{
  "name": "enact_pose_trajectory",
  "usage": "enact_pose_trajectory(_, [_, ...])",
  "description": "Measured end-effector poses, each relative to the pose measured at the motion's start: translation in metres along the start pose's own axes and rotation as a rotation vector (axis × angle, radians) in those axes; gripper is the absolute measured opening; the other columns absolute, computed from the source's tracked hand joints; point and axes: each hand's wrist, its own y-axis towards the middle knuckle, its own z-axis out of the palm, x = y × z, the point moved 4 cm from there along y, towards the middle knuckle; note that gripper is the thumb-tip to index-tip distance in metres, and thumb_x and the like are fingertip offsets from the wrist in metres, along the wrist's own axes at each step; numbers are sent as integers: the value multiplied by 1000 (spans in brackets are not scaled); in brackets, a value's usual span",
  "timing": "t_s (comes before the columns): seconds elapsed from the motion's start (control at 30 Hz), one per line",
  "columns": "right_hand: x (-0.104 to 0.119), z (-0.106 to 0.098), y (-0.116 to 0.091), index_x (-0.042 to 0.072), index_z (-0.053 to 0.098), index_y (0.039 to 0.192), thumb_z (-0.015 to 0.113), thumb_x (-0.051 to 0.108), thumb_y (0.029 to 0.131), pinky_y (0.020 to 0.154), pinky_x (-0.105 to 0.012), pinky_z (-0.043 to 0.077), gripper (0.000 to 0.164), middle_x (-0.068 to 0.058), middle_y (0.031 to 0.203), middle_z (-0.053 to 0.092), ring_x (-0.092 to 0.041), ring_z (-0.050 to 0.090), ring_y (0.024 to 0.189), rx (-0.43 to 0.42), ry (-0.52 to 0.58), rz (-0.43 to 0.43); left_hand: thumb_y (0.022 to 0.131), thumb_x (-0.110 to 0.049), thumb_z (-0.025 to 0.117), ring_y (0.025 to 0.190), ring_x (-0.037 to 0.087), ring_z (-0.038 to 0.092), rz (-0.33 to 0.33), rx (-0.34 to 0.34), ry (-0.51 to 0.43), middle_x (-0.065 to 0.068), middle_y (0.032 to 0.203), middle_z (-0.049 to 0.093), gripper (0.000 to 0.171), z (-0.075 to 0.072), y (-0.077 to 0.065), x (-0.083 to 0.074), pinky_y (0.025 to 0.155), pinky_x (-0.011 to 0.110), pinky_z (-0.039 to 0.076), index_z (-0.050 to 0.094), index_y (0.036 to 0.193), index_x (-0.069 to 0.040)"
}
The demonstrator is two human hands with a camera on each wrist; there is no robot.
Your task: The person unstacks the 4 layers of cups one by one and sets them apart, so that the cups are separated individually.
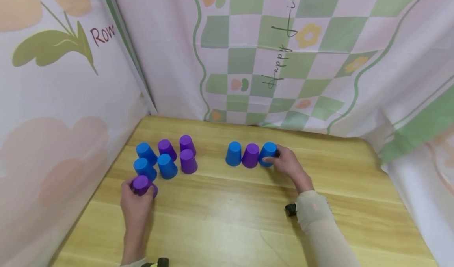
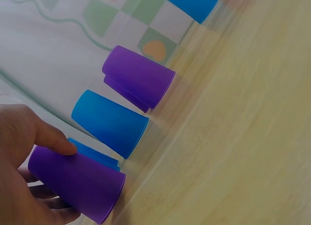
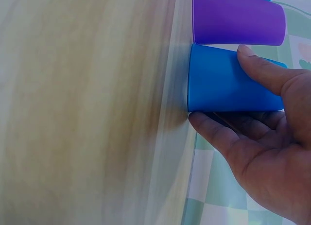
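At the left side of the table, my left hand (image 1: 136, 204) grips an upside-down purple cup (image 1: 142, 185), thumb on its near side. The left wrist view shows that purple cup (image 2: 77, 183) with the thumb pressed against its wall and the other fingers under it. Right behind it stands a blue cup (image 1: 144, 168). My right hand (image 1: 289, 164) holds another upside-down blue cup (image 1: 267, 154), the right end of a row of three. In the right wrist view, thumb and fingers lie on opposite sides of this blue cup (image 3: 228, 79). Beside it stands a purple cup (image 1: 250, 155), then a blue cup (image 1: 233, 154).
Several more blue and purple cups stand upside down at the left, among them a blue cup (image 1: 167, 167) and a purple cup (image 1: 188, 162). A patterned cloth (image 1: 244, 62) hangs along the back edge of the wooden table (image 1: 220, 219); more cloth hangs at both sides.
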Motion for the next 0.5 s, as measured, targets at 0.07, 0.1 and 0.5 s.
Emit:
enact_pose_trajectory(0.07, [1, 1, 0, -2, 61, 132, 71, 33, 101, 103, -60, 55, 48, -27, 131, 67, -42, 64, 118, -2, 1, -6, 94, 0, 66, 148, 51, 39, -1, -2, -1, 32, 157, 42, 64, -1, 0, 1, 122, 66, 35, 36, 151, 5])
enact_pose_trajectory(0.1, [1, 1, 0, -2, 61, 132, 72, 33, 101, 102, -60, 55, 49, -27, 131, 67, -42, 64, 118, -4, 2, -7, 94, 0, 66, 149, 50, 39, -3, -3, -1, 32, 157, 42, 65, -1, 0, 2, 122, 66, 35, 36, 152, 5])
enact_pose_trajectory(0.5, [-2, 0, -1, -2, 60, 135, 72, 34, 100, 104, -59, 54, 51, -26, 133, 67, -41, 64, 119, -8, -2, 6, 93, 2, 67, 147, 51, 40, 26, -2, -30, 32, 156, 43, 65, 0, 2, 6, 122, 68, 34, 36, 150, 6])
